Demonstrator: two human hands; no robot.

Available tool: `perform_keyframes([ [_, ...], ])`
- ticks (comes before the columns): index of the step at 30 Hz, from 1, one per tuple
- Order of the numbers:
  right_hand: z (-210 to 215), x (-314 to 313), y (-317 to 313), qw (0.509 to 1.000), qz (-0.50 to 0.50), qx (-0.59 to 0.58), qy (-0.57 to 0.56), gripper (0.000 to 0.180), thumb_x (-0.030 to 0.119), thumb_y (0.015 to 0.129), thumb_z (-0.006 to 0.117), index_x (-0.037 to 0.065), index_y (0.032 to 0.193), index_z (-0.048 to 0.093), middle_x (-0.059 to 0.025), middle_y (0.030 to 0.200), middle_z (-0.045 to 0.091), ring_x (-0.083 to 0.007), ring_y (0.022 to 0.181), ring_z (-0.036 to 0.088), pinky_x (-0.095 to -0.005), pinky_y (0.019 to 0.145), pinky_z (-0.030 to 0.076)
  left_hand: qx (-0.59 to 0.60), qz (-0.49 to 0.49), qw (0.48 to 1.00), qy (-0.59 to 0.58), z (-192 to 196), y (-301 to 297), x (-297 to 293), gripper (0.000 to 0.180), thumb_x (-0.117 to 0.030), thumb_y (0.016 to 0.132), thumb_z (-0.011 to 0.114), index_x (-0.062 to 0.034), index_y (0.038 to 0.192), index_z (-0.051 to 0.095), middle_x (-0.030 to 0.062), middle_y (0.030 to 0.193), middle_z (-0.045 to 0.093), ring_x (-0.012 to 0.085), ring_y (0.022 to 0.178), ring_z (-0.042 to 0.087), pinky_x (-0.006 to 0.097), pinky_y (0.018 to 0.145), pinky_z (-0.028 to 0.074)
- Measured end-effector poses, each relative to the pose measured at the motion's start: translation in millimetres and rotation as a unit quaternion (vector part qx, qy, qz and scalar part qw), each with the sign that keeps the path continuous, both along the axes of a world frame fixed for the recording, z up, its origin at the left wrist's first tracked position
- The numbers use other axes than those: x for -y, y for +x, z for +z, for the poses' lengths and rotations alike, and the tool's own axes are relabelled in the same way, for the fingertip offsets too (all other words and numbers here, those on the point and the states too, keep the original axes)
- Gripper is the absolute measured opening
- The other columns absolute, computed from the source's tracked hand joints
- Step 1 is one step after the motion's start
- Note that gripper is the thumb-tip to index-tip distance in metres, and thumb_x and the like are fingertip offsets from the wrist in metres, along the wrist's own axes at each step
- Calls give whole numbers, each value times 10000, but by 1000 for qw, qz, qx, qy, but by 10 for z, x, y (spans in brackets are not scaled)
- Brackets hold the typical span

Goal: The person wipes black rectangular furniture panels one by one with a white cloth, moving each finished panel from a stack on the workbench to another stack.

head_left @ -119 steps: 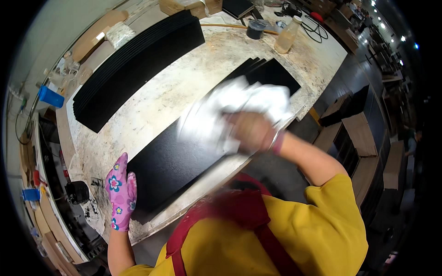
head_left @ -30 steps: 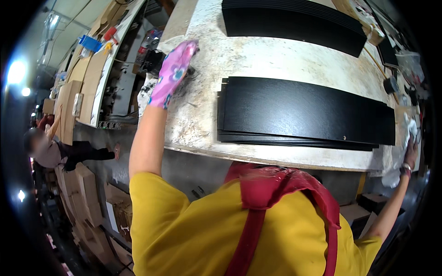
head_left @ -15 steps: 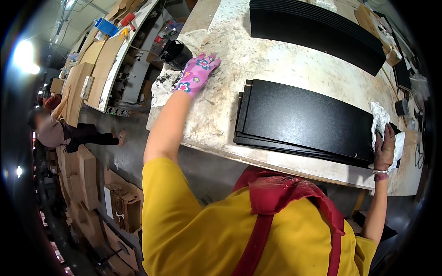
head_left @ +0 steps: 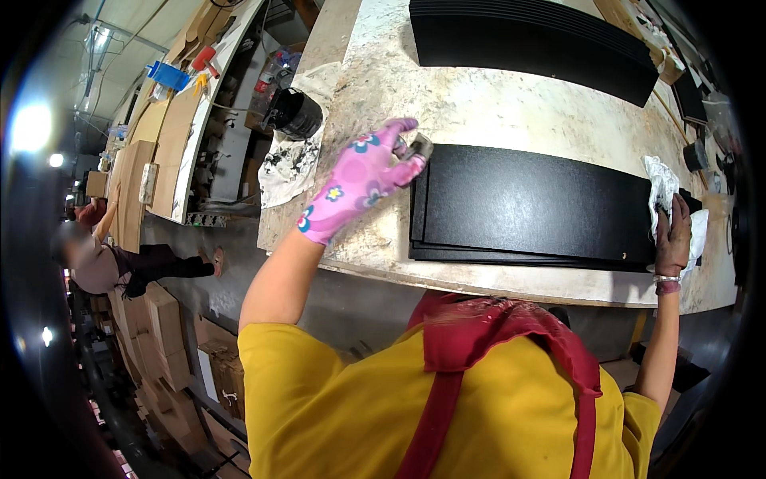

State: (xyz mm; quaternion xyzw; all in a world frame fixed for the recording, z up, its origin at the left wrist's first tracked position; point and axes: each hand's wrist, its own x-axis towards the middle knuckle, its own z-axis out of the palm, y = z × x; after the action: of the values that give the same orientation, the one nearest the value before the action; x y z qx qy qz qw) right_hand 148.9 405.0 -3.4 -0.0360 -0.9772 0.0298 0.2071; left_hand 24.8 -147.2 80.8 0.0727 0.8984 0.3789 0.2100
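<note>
Two hands are out over the worktop, past our yellow shirt and red apron straps, which hide the near edge below us. Our left hand, in a pink flowered glove, rests at the left end of the black panel stack; its grip is closed on a small grey object, too small for us to identify. Our right hand, bare, clamps a white rag against the right end of the stack; the rag hides that corner. How many panels lie in the stack we cannot tell. Just left of the glove: a stained cloth and a black round container. Farther back, a second black panel pile, cut off at the top. Far left, another person, blurred.
</note>
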Motion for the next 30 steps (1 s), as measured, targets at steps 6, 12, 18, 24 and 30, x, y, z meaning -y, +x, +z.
perform_keyframes([
  [6,15,21,-3,1000,-9,7,-17,407,183,926,562,12,1294,517,-179,1337,503,-340,1221,490,-388,1038,379,-190,-165,962,-104,-62,177,76,371,-389,900,576,-121,1155,595,101,966,670,223,852,660,375,771,542],
  [12,42,57,-9,1000,-16,10,-9,409,185,927,565,13,1295,518,-180,1337,505,-338,1212,498,-383,1029,387,-51,-90,995,-15,11,203,326,447,-439,912,562,-110,1214,591,90,959,662,167,807,659,310,710,566],
  [18,12,21,-17,1000,-12,2,-16,402,188,929,564,12,1289,522,-180,1332,510,-338,1210,501,-386,1029,385,-112,-68,991,-25,-56,13,-2,467,-386,877,601,-74,1226,594,121,1024,642,203,904,637,317,822,514],
  [24,18,65,-4,1000,-20,-2,-18,380,169,936,555,4,1277,524,-187,1325,511,-347,1204,505,-392,1028,388,-10,-89,995,-50,164,115,76,422,-334,866,598,-67,1193,603,157,1053,639,245,943,633,360,825,514],
  [30,39,53,-7,1000,-22,4,-19,408,206,932,565,8,1286,525,-182,1331,512,-342,1216,496,-387,1032,382,-172,-90,979,-61,12,38,-91,406,-312,854,616,-53,1166,608,180,1039,635,279,906,634,357,805,503],
])
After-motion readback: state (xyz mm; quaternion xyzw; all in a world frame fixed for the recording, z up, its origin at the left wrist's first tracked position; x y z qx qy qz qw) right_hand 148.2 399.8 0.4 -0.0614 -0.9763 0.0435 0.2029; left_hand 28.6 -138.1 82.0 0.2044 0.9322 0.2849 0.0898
